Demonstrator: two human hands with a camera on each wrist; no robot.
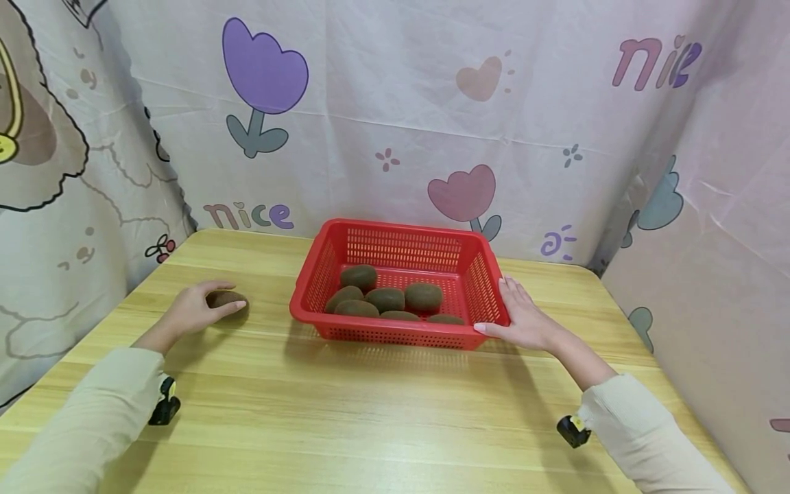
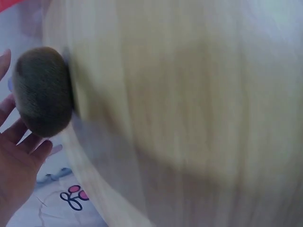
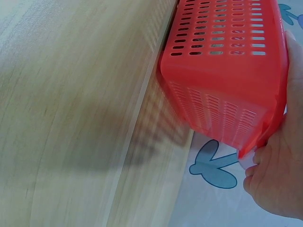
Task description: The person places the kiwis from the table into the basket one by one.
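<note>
At the left of the table, my left hand [image 1: 193, 310] holds a brown fuzzy kiwi [image 1: 225, 300], thumb along its near side and fingers on the far side. In the left wrist view the kiwi [image 2: 43, 92] is close to the wood, with fingertips [image 2: 42, 149] curled at its lower end. My right hand [image 1: 524, 319] grips the near right corner of a red plastic basket [image 1: 395, 333], thumb over the front rim and fingers along the right side. Several kiwis [image 1: 385, 300] lie inside the basket, mostly toward its left and front.
The basket stands on a light wooden table [image 1: 370, 425], toward its back edge. Patterned cloth [image 1: 382, 103] hangs behind the table and along both sides. A small black wrist camera [image 1: 164, 401] sits under the left sleeve, another [image 1: 574, 431] under the right.
</note>
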